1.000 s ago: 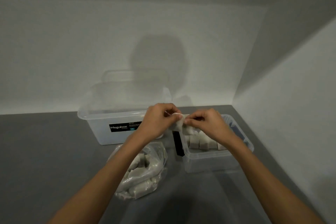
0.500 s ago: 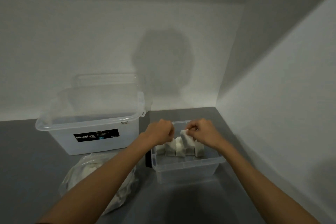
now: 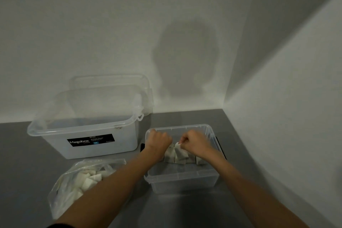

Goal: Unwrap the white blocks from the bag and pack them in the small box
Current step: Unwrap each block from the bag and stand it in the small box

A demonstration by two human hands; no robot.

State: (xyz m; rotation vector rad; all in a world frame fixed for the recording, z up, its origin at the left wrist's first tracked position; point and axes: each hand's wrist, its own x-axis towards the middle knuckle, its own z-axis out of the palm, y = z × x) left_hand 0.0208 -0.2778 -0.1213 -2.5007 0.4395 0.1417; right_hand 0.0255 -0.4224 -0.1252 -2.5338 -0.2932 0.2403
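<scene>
1. Right hand [image 3: 197,144] grip closed, pinching top of one white block [image 3: 179,152]; left hand [image 3: 158,141] fisted just beside it, contents of that grip not clear.
2. Small box [image 3: 182,181], clear, holds a row of about four white blocks standing mid-box; both hands inside it.
3. Bag [image 3: 74,181], clear plastic, left of small box on table [image 3: 22,163], many wrapped blocks, uncountable.
4. One large bin [image 3: 83,131] labelled Megabox behind bag; contents unclear.

Small box [image 3: 182,181] of clear, smooth plastic; bag [image 3: 63,187] of thin glossy film; grey table [image 3: 22,163] smooth, faintly sheened.
</scene>
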